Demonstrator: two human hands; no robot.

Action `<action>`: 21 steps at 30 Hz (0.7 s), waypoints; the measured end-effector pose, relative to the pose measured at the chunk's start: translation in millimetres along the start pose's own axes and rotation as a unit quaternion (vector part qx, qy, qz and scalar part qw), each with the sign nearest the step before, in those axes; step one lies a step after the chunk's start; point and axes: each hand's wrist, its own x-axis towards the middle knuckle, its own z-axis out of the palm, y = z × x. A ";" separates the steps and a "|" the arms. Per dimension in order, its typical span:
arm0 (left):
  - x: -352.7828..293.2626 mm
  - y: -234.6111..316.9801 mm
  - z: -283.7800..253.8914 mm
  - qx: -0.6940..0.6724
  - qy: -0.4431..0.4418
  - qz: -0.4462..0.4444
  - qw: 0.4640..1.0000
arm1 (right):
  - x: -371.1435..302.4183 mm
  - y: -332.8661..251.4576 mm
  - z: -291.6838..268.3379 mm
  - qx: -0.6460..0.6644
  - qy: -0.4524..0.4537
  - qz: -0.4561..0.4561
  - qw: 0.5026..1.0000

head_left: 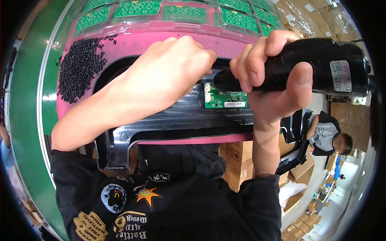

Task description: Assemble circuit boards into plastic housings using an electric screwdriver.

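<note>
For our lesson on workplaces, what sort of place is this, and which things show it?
Probably an electronics assembly workshop: green circuit boards lie in rows, small black parts are heaped at the left, and the right hand holds a black handheld tool over another board.

printed label [340,76] on black tool [311,60], strip [234,104] on green board [217,101], lettered shirt [177,205]

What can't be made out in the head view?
Head view:
Black power tool: tip, hidden behind its own body.
Circuit board: upper part, covered by the tool.
Left hand: fingertips and anything held, hidden behind the hand's back.
Farthest green boards: cut off by the upper edge.
</note>
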 end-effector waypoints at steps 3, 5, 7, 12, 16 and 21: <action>-2.5 -1.4 -0.8 0.005 0.008 0.017 1.000 | 4.9 0.6 6.4 -0.046 -0.037 -0.001 0.998; -2.6 -4.4 0.1 0.010 -0.011 0.009 1.000 | 6.4 0.3 9.4 -0.087 -0.032 -0.001 0.996; -1.1 -4.3 -0.7 0.010 -0.032 -0.004 0.999 | 2.9 2.7 11.5 -0.095 0.000 -0.013 0.995; 1.6 -4.3 -1.0 0.004 -0.080 -0.014 0.997 | -5.6 -4.6 4.0 0.088 0.046 -0.065 0.993; 7.7 -1.2 0.8 -0.077 -0.047 0.081 0.993 | -12.2 -39.5 -0.1 0.153 0.061 -0.094 0.982; 11.0 -2.4 5.3 -0.144 0.017 0.175 0.974 | -19.1 -51.7 -9.2 0.174 0.016 -0.110 0.978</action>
